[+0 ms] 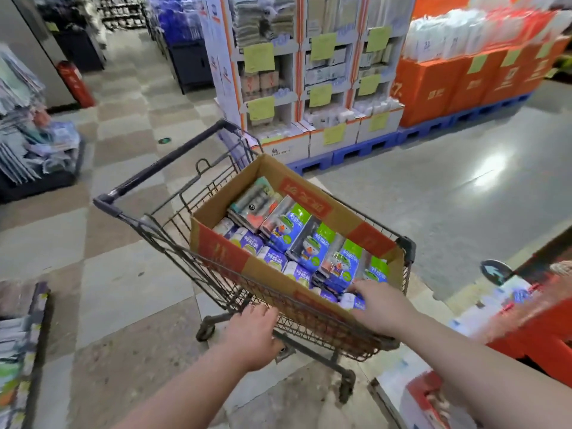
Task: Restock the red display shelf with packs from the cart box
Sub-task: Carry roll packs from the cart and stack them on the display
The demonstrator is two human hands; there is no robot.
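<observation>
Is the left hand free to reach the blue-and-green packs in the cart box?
Probably yes. The brown cardboard box is open-topped, the blue-and-green packs lie uncovered, and the left hand sits just outside its near wall. The right hand rests on packs in one near corner.

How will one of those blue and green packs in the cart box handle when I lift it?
Probably slippery: the blue and green packs have shiny wrapping that catches the light. Likely fairly stiff, since several stand on edge in the cardboard box without sagging.
</observation>
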